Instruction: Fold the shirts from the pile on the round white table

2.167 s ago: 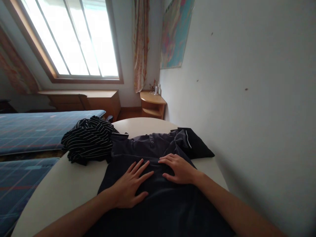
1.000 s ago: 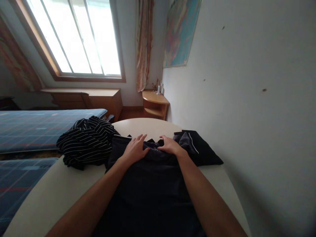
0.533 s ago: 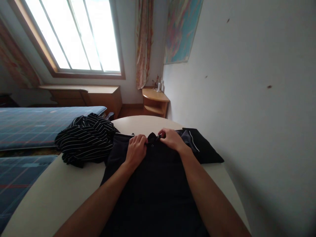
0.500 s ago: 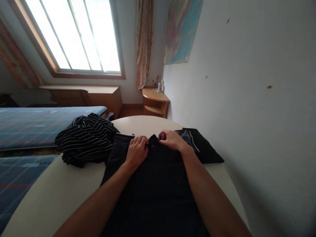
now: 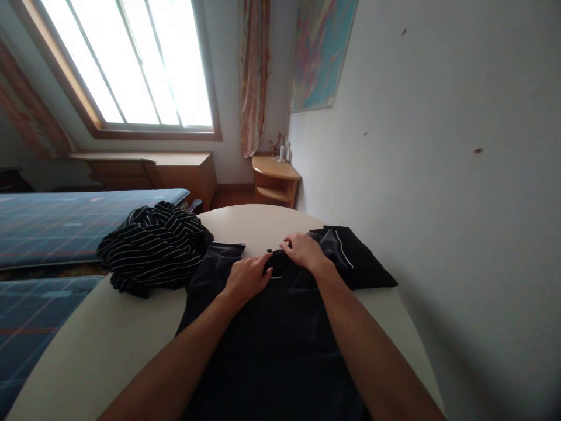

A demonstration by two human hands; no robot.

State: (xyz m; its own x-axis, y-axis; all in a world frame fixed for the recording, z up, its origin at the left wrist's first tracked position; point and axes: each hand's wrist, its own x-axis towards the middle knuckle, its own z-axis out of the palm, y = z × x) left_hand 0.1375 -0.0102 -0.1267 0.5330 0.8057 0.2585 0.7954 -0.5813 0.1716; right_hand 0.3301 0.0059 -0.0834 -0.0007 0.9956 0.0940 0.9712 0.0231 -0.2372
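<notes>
A dark polo-style shirt (image 5: 272, 333) lies spread on the round table, its body running toward me. White trim edges its sleeves. My left hand (image 5: 248, 277) is at the neck opening, with dark cloth between its thumb and forefinger. Just to its right, my right hand (image 5: 304, 250) has its fingertips pinched together at the far edge of the collar area. A small dark bit of collar shows between the two hands. The undersides of the fingers are hidden.
A crumpled black-and-white striped garment (image 5: 153, 248) lies at the table's left. Folded black cloth (image 5: 366, 263) lies at the right, beside the wall (image 5: 438, 222). The pale tabletop (image 5: 249, 219) has a rounded edge. Beds with plaid mattresses (image 5: 87, 225) stand to the left.
My left hand has shifted slightly right and nearer to me, its thumb now spread from the fingers around cloth. The collar has dropped lower between my hands, and its neckline has folded.
</notes>
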